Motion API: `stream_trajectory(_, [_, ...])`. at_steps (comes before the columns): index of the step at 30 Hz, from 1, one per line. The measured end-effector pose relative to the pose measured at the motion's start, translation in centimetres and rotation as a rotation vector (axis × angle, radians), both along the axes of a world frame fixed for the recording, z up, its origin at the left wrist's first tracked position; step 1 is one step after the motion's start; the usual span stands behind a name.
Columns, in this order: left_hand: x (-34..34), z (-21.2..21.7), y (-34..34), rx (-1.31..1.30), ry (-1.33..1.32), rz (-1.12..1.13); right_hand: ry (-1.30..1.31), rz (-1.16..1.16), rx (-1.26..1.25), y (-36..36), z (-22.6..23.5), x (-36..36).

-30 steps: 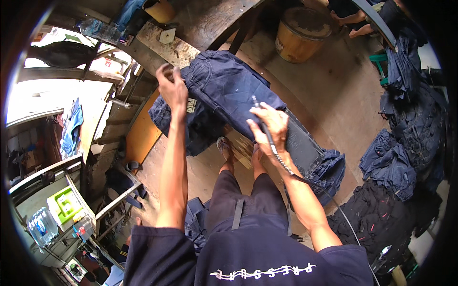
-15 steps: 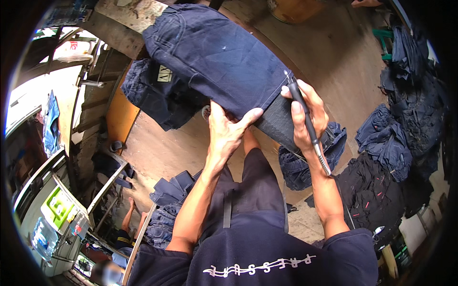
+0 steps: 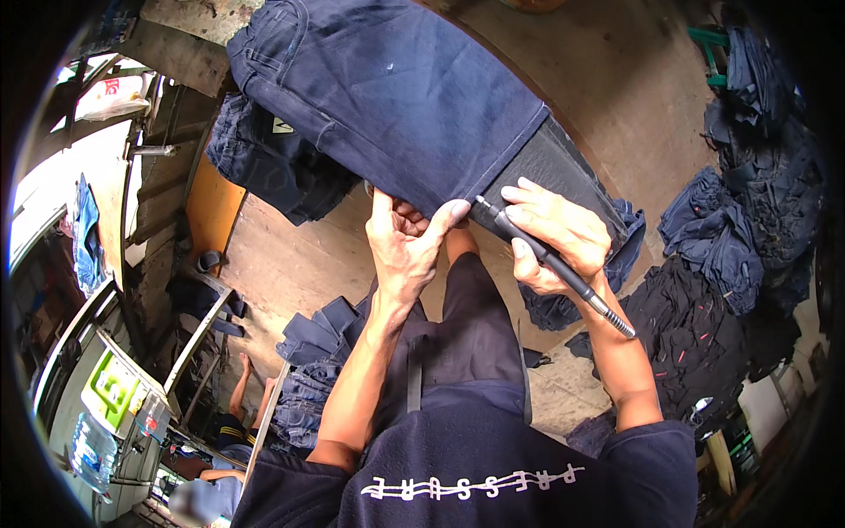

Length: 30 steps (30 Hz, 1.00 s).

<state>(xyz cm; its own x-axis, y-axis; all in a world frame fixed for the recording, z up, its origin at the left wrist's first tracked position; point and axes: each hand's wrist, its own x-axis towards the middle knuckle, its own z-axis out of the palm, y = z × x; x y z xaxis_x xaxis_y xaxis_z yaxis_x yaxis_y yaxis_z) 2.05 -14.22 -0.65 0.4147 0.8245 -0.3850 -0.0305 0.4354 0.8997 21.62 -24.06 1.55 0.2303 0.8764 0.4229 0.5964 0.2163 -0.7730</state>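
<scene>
Dark blue denim trousers (image 3: 405,84) lie with one leg drawn over a narrow black board (image 3: 563,163), whose end shows beyond the hem. My left hand (image 3: 407,242) pinches the near corner of the hem, thumb on top and fingers curled under. My right hand (image 3: 559,233) is closed around a slim black pen-shaped tool (image 3: 554,261) with a metal tip and a spring-like sleeve at its back end. The tip is beside the hem corner, close to my left thumb; whether it touches the cloth I cannot tell. The rest of the garment (image 3: 282,158) hangs down on the left.
Heaps of dark clothes (image 3: 695,343) and blue denim (image 3: 713,229) lie at the right. Folded jeans (image 3: 308,396) are stacked by my left elbow. At the far left a green tray (image 3: 116,387) stands near a clear bottle (image 3: 92,449). Another person's legs (image 3: 238,400) show at lower left.
The tool tip has moved from the hem's far corner to its near corner, beside my left thumb. My left hand still grips the hem. The view has shifted slightly.
</scene>
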Motion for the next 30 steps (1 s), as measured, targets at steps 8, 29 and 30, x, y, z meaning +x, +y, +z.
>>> stream_trajectory(8, [0.04,-0.57,-0.27,0.076,-0.027,0.013,-0.063,0.102,-0.02,-0.04,0.31,0.06])
stream_trajectory(29, [0.04,-0.66,-0.55,0.045,-0.065,0.033,-0.069,0.004,0.006,-0.29,-0.25,-0.15])
stream_trajectory(30, [-0.08,-0.78,-0.58,0.027,-0.052,0.032,-0.052,0.011,0.013,-0.28,-0.16,-0.11])
